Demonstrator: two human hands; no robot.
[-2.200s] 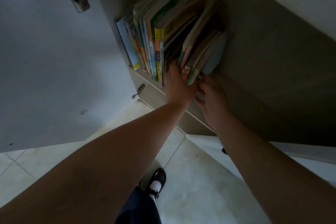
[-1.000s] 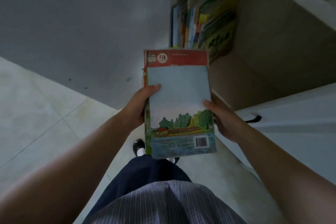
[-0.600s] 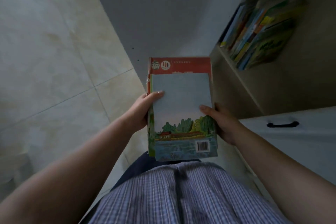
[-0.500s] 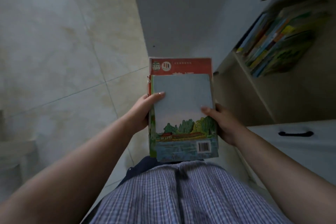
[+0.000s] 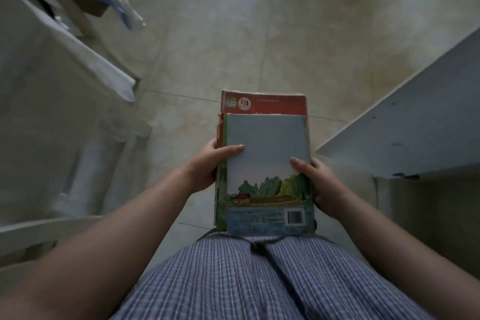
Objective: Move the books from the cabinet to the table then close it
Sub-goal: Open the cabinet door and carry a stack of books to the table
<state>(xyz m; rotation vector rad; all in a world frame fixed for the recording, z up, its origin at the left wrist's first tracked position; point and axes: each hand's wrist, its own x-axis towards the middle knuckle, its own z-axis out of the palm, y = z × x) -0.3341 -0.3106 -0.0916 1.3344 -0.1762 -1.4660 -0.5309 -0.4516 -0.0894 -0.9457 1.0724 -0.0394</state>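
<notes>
Above the tiled floor (image 5: 233, 34), at waist height before the person's checked shirt (image 5: 259, 280), a small stack of books (image 5: 265, 163) is carried flat. The open cabinet door (image 5: 415, 125) stands at right; blurred pale furniture (image 5: 52, 86), possibly the table, lies left. The left hand (image 5: 205, 166) and right hand (image 5: 322, 184) clamp opposite edges, thumbs on the top cover. Judged step: transport. The next move calls for finding the table and setting the stack down flat.

Home room, beige tiled floor (image 5: 298, 34), white cabinet door (image 5: 415, 122), pale furniture (image 5: 52, 112)
</notes>
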